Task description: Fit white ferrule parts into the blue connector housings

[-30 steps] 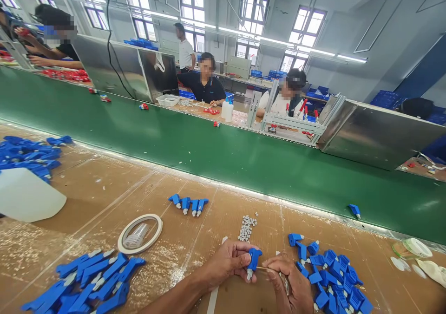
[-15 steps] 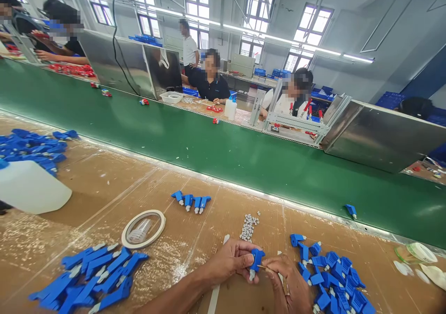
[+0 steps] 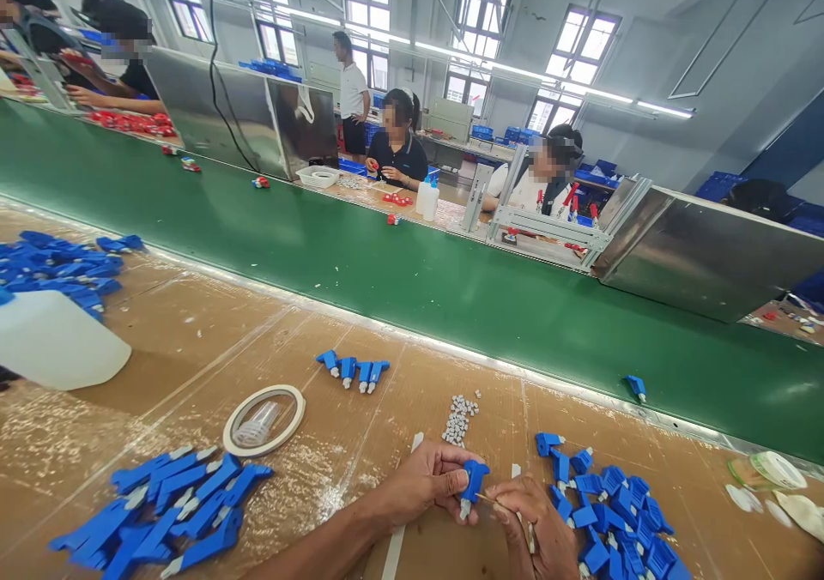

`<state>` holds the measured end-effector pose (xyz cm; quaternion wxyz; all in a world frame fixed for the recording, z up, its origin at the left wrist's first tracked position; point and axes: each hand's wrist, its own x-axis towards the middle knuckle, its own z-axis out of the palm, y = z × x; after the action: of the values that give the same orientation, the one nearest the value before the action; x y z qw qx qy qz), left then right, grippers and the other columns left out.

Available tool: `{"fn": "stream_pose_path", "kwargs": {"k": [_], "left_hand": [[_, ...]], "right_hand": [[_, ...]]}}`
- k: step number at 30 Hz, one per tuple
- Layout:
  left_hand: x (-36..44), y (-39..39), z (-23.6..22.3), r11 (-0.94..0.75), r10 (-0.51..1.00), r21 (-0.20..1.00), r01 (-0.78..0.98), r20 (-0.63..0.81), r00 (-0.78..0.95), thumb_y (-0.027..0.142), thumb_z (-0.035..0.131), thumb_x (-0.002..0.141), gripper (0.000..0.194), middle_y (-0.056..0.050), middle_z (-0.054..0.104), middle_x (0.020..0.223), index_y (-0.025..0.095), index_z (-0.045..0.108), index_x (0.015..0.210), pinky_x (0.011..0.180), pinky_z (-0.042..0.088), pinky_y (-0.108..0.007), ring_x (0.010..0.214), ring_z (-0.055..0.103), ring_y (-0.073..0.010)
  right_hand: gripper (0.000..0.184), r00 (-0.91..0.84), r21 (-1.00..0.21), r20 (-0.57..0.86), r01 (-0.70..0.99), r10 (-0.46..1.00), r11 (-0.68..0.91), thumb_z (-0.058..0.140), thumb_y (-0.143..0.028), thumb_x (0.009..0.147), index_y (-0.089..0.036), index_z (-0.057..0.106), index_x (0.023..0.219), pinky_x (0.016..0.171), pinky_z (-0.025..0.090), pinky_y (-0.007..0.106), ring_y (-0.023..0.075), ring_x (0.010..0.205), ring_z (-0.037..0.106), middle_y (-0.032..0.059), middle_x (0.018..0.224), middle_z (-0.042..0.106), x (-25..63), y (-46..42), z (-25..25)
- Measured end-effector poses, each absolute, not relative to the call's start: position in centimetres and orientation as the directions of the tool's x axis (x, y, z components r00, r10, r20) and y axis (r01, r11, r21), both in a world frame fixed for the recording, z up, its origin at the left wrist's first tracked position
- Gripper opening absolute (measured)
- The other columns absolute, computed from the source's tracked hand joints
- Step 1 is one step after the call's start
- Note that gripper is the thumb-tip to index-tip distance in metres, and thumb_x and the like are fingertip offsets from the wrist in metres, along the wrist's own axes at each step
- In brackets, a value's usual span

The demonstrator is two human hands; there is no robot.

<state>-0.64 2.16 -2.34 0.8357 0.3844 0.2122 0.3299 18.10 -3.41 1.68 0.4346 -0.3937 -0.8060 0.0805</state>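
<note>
Between the thumb and fingers of my left hand (image 3: pixel 430 482) is a small blue plastic part (image 3: pixel 475 480) with a pale grey tip pointing down. My right hand (image 3: pixel 533 522) pinches a thin wooden stick (image 3: pixel 487 499), its end at the lower right side of the blue part. Whether the stick's tip touches the part is too small to tell. Just beyond my hands lies a pile of small grey pieces (image 3: pixel 457 421). Right of my right hand is a heap of short blue parts (image 3: pixel 621 511); to the left lie longer blue parts (image 3: pixel 173 507).
A roll of tape (image 3: pixel 232 447) lies left of centre, near a short row of blue parts (image 3: pixel 348 370). A white bottle (image 3: pixel 64 340) is at far left, a jar (image 3: pixel 769 470) at far right. The green conveyor belt (image 3: pixel 386 262) runs across; co-workers sit beyond it.
The stick's end has drawn slightly back to the right from the blue part. Items on the belt have shifted left. Across the belt, one co-worker has brought both hands together in front.
</note>
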Motion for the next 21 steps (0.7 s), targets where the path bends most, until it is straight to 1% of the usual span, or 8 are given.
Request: {"fn": "stream_pose_path", "kwargs": {"k": [4,6,9,12,15,17,19,21], "left_hand": [[-0.7,2.1,-1.92,0.489,0.71,0.782,-0.387,-0.099,0.697,0.059,0.083,0.062,0.067,-0.007,0.071,0.075,0.012,0.074,0.109,0.055,0.051,-0.019,0.062,0.069,-0.0142],[-0.73,2.07,-1.71,0.487,0.706,0.786,-0.381,-0.097,0.701,0.059,0.083,0.062,0.067,-0.007,0.071,0.076,0.012,0.074,0.109,0.056,0.051,-0.02,0.063,0.069,-0.0145],[-0.73,2.06,-1.55,0.475,0.706,0.793,-0.381,-0.085,0.703,0.06,0.082,0.062,0.066,-0.007,0.071,0.075,0.011,0.075,0.108,0.056,0.051,-0.02,0.063,0.069,-0.0142],[-0.72,2.1,-1.66,0.466,0.704,0.8,-0.377,-0.078,0.706,0.06,0.081,0.063,0.066,-0.006,0.07,0.073,0.011,0.075,0.107,0.056,0.051,-0.02,0.062,0.068,-0.0138],[-0.68,2.11,-1.99,0.467,0.703,0.799,-0.38,-0.075,0.707,0.058,0.082,0.064,0.064,-0.006,0.07,0.073,0.012,0.074,0.108,0.056,0.051,-0.02,0.062,0.068,-0.014],[-0.65,2.1,-2.2,0.469,0.702,0.792,-0.391,-0.067,0.709,0.057,0.082,0.065,0.064,-0.006,0.07,0.073,0.012,0.073,0.109,0.056,0.051,-0.021,0.063,0.069,-0.0147],[-0.64,2.08,-2.29,0.481,0.707,0.778,-0.404,-0.071,0.704,0.056,0.083,0.064,0.064,-0.005,0.07,0.072,0.012,0.073,0.109,0.056,0.051,-0.021,0.063,0.069,-0.0157],[-0.7,2.09,-2.22,0.51,0.711,0.752,-0.417,-0.096,0.697,0.054,0.084,0.063,0.063,-0.005,0.07,0.072,0.012,0.073,0.108,0.056,0.051,-0.022,0.063,0.07,-0.0165]], "right_hand": [[0.019,-0.228,-0.53,0.631,0.57,0.741,0.627,0.044,-0.029,0.104,-0.027,0.062,0.1,0.09,0.051,0.037,0.0184,0.077,0.072,0.0026,0.084,0.077,17.32,-3.79,0.81],[0.02,-0.209,-0.545,0.62,0.579,0.756,0.607,0.044,-0.029,0.105,-0.026,0.063,0.099,0.093,0.049,0.038,0.0187,0.08,0.071,0.0031,0.085,0.077,17.08,-3.92,0.66],[0.019,-0.207,-0.545,0.619,0.581,0.758,0.604,0.045,-0.028,0.104,-0.026,0.063,0.097,0.089,0.051,0.037,0.0189,0.078,0.071,0.0032,0.084,0.076,17.11,-3.89,0.86],[0.018,-0.242,-0.529,0.628,0.564,0.74,0.634,0.045,-0.026,0.104,-0.026,0.063,0.098,0.083,0.054,0.035,0.0187,0.076,0.07,0.0027,0.083,0.075,17.26,-3.72,1.12],[0.018,-0.232,-0.541,0.627,0.558,0.744,0.63,0.048,-0.026,0.103,-0.026,0.064,0.097,0.086,0.054,0.036,0.0187,0.077,0.071,0.0022,0.083,0.076,17.1,-3.69,1.06],[0.019,-0.188,-0.59,0.622,0.526,0.76,0.613,0.049,-0.029,0.102,-0.026,0.065,0.094,0.086,0.054,0.035,0.0186,0.075,0.071,0.0016,0.079,0.075,16.95,-3.79,0.95],[0.017,-0.117,-0.671,0.604,0.46,0.789,0.582,0.053,-0.031,0.101,-0.025,0.066,0.092,0.075,0.057,0.031,0.0182,0.073,0.07,0.0026,0.077,0.073,17.04,-3.94,1.01],[0.015,-0.004,-0.775,0.542,0.384,0.84,0.502,0.056,-0.032,0.099,-0.024,0.066,0.091,0.064,0.058,0.026,0.0177,0.07,0.068,0.0045,0.08,0.071,17.54,-4.12,1.4]]}}
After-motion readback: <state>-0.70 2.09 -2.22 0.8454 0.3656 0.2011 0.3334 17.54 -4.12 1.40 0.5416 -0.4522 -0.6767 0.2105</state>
